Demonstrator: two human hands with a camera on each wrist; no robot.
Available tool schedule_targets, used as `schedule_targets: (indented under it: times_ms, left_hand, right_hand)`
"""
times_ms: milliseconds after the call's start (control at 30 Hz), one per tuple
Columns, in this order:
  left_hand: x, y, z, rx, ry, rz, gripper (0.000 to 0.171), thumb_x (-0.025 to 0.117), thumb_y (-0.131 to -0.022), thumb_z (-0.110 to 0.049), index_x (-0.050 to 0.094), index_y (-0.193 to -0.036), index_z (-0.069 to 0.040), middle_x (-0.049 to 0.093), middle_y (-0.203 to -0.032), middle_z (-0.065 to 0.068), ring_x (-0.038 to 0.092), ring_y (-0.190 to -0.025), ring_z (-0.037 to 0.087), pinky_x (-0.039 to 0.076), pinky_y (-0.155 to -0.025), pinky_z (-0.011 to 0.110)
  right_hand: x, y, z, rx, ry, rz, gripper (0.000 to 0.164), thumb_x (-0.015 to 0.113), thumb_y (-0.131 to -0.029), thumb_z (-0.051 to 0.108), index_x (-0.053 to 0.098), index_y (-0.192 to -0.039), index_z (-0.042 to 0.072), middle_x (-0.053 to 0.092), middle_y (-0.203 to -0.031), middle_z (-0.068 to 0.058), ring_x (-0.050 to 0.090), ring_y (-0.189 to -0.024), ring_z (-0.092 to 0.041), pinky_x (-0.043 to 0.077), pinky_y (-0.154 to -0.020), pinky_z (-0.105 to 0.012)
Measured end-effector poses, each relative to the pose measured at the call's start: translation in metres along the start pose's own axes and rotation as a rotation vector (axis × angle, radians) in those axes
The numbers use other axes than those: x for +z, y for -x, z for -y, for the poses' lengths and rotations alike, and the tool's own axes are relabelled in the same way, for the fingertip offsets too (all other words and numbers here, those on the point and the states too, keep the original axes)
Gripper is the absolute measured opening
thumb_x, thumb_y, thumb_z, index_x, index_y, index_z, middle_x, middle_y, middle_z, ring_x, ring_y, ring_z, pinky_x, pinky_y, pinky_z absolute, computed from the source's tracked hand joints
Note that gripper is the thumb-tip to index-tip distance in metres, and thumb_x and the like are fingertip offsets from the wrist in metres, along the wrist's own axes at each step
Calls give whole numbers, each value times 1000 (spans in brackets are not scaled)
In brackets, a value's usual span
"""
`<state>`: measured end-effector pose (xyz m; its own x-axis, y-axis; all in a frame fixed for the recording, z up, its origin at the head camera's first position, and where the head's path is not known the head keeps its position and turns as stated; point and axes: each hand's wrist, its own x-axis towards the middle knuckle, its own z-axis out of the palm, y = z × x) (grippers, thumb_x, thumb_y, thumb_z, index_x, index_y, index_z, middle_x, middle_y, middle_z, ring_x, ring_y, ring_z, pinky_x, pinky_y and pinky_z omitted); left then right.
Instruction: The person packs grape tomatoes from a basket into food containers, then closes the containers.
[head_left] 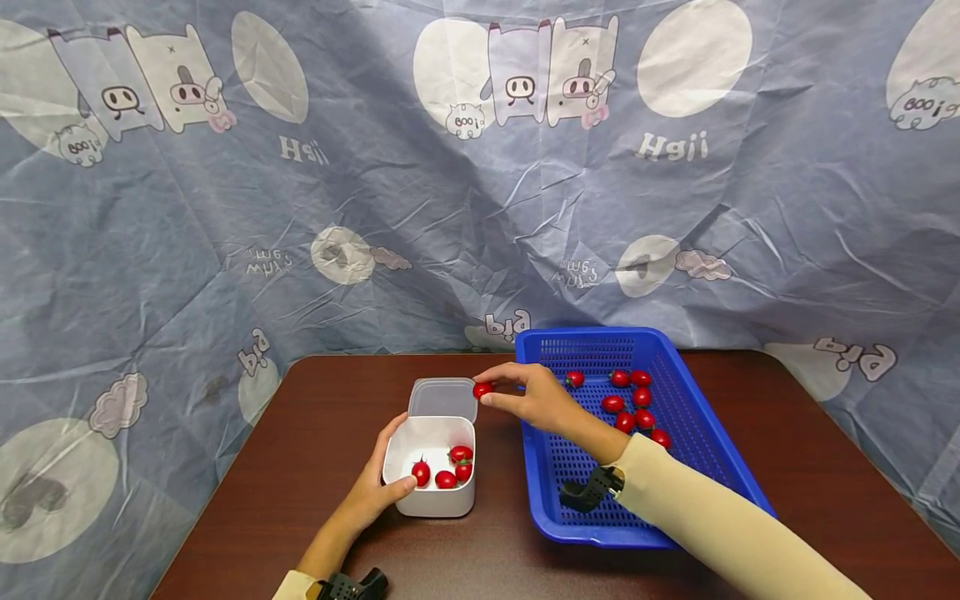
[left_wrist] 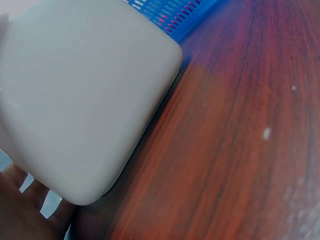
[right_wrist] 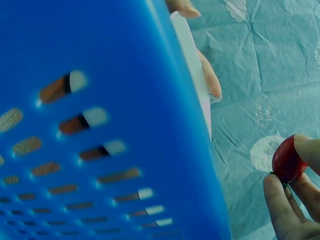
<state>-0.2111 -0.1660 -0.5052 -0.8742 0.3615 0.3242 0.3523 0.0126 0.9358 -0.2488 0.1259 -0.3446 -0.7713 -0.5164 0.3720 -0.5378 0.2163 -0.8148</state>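
Observation:
My right hand (head_left: 536,400) pinches a red cherry tomato (right_wrist: 288,159) between thumb and fingertips, up beside the translucent lid (head_left: 444,398). The lid extends from the far side of a white box (head_left: 435,502) on the table. Around the left side of that box my left hand (head_left: 377,477) has its grip, the thumb over the near rim. Several cherry tomatoes (head_left: 446,480) lie inside. In the left wrist view the box wall (left_wrist: 95,95) fills much of the picture. My right forearm passes over a blue basket (head_left: 534,492).
More cherry tomatoes (head_left: 612,404) are scattered in the blue basket, which stands to the right of the box. Both rest on a dark brown wooden table (head_left: 330,433). A printed grey-blue cloth (head_left: 420,217) hangs behind and along the sides.

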Motion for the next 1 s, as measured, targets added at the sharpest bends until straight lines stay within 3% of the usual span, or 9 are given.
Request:
schedule_targets:
  times_ms: [233, 367, 500, 767, 1000]
  left_hand:
    - [0, -1, 1, -3, -1, -2, 86, 65, -83, -12, 16, -153, -23, 31, -144, 16, 43, -121, 30, 49, -89, 36]
    - [-1, -1, 2, 7, 3, 3, 86, 65, -84, -11, 16, -154, -22, 31, -143, 17, 43, -121, 34, 50, -88, 37]
    - [-1, -2, 2, 12, 5, 1, 86, 65, -83, -12, 16, -153, -22, 31, -144, 19, 41, -121, 40, 50, -89, 38]
    - [-1, -2, 2, 10, 18, 9, 86, 64, -84, -11, 15, -153, -21, 29, -144, 24, 39, -120, 47, 50, -88, 39]
    - [-1, -2, 2, 5, 16, 11, 86, 64, -84, -11, 15, -153, -21, 30, -144, 22, 39, -121, 46, 51, -88, 39]
  right_hand:
    - [9, -2, 0, 5, -56, 61, 24, 68, -86, -2, 68, -110, -5, 69, -101, -23, 66, -95, -38, 52, -83, -50]
    - [14, -2, -2, -20, -77, 94, 26, 68, -86, -4, 67, -111, -7, 68, -103, -24, 65, -96, -39, 51, -84, -51]
    - [17, -1, -3, -41, -81, 117, 26, 67, -85, -5, 66, -111, -10, 67, -104, -25, 65, -96, -40, 52, -85, -47]
    - [22, 1, -5, -33, -71, 147, 26, 68, -85, -5, 67, -110, -9, 66, -108, -24, 65, -98, -38, 53, -84, -28]
    - [26, 0, -13, -67, -40, 174, 25, 68, -85, -3, 68, -111, -5, 66, -109, -22, 65, -99, -36, 53, -85, -37]
